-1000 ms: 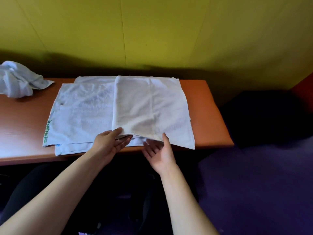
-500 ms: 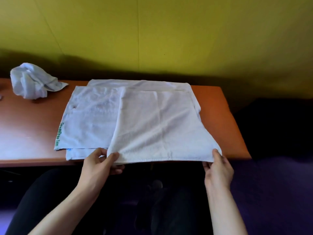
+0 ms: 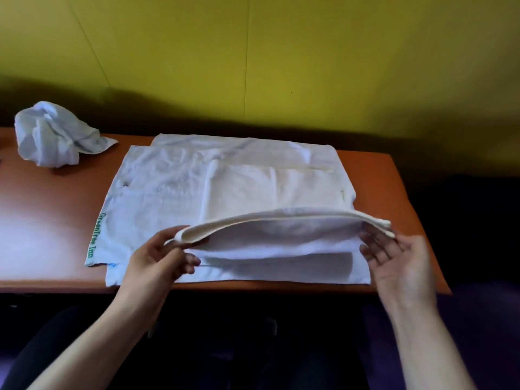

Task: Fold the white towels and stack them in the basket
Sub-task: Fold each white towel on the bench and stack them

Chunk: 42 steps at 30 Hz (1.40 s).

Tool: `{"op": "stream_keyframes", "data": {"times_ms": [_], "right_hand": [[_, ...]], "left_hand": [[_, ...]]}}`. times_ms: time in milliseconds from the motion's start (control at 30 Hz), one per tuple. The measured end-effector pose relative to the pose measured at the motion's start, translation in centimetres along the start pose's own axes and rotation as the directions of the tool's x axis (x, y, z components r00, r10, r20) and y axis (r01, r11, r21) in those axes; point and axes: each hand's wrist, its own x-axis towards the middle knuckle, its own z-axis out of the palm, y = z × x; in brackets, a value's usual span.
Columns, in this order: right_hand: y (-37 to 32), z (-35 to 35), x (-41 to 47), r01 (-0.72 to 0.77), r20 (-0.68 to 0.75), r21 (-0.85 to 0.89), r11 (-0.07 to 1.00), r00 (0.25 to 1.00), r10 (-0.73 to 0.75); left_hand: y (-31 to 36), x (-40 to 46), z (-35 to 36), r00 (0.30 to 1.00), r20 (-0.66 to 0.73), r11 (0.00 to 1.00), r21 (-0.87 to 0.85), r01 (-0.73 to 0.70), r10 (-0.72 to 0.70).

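Head view, landmark: the orange-brown table [image 3: 374, 175], which runs across the middle of the picture with its near edge toward the person.
Table surface: smooth and glossy, with a pale glare patch on its left part.
Folded towel [image 3: 270, 192]: white, lying on the right half of the table; its near edge is lifted off the table, its far part rests on the towels below.
Left hand [image 3: 157, 263]: over the table's near edge, thumb and fingers pinching the lifted towel's near left corner.
Right hand [image 3: 394, 260]: at the table's near right, fingers spread under the lifted towel's near right corner; whether it actually grips cannot be told.
Flat towels [image 3: 157, 192]: white layers spread on the middle of the table under the folded towel, one with green lettering along its left edge.
Crumpled towel [image 3: 53, 136]: a white bundle at the table's far left, well apart from the spread towels.
Wall [image 3: 281, 57]: yellow-green panels directly behind the table, with thin vertical seams and a dark shadow band along the table's far edge.
Room below and right of the table: dark and hard to make out.
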Motion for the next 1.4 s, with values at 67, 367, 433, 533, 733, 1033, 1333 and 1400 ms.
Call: {"op": "stream_keyframes", "data": {"times_ms": [67, 367, 433, 533, 733, 1033, 1333, 1400], "right_hand": [[-0.2, 1.5, 2.6, 0.080, 0.019, -0.168, 0.983, 0.997, -0.078], [-0.2, 8.3, 13.6, 0.289, 0.065, -0.536, 0.793, 0.951, -0.302], [0.5, 9.5, 16.2, 0.281, 0.050, -0.561, 0.778, 0.950, -0.307], [2.5, 10.6, 19.5, 0.214, 0.014, -0.594, 0.776, 0.967, -0.256], [7.1, 9.8, 16.2, 0.455, 0.251, -0.733, 0.505, 0.872, -0.420], [14.8, 9.1, 10.4, 0.661, 0.686, -0.725, -0.192, 0.668, -0.290], [13.2, 9.7, 7.3, 0.687, 0.700, -0.699, -0.198, 0.603, -0.383], [14.1, 9.2, 6.4, 0.708, 0.726, -0.676, -0.203, 0.593, -0.349]], "left_hand": [[0.8, 3.1, 0.8, 0.996, -0.058, 0.988, 0.138, -0.066, 0.075], [2.2, 17.5, 4.1, 0.962, -0.217, 0.914, 0.401, -0.064, 0.163], [2.0, 20.1, 4.7, 0.952, -0.257, 0.899, 0.435, -0.039, 0.166], [1.0, 22.6, 5.2, 0.945, -0.299, 0.880, 0.475, 0.028, 0.132], [-1.9, 18.7, 3.7, 0.969, -0.186, 0.729, 0.685, 0.008, 0.164], [-3.6, 13.3, 2.9, 0.982, -0.164, 0.706, 0.684, 0.181, -0.092], [0.2, 9.1, 2.2, 0.941, -0.297, 0.853, 0.522, 0.018, 0.162], [0.6, 8.5, 1.0, 0.917, -0.335, 0.836, 0.548, 0.003, 0.216]]}}
